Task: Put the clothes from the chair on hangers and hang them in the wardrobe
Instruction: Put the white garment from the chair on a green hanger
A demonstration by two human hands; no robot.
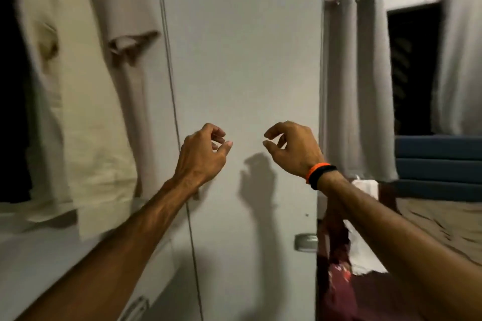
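Wardrobe [242, 60]: pale closed door panel fills centre frame, open bay to its left where a cream shirt [86, 112] hangs, blurred, hem reaching down to the shelf edge. Right of the wardrobe: grey curtains [357, 86], dark window, bed [443, 221] with brown cover. Low right, behind the right forearm, red and white clothes [339, 255] lie piled, likely the ones left to hang; chair itself can't be made out. Both hands raised in front of the door, holding nothing. Left hand [202, 154]: fingers loosely curled, thumb and forefinger apart, nothing between. Right hand [292, 148]: same loose curl, tips apart, orange-and-black wristband [319, 174] on the wrist. Hands near each other, not touching, clear of the door. Step in hand, as a judgement: between garments, so turn right, take the next piece from the pile and get a hanger; none is in view. To do it well, lift one garment alone by the shoulders so the rest stay put. Room: free space between hands and door; watch the wardrobe's right edge and the small metal handle [306, 242] low on it, close by the right forearm; the hanging shirt crowds the left bay.
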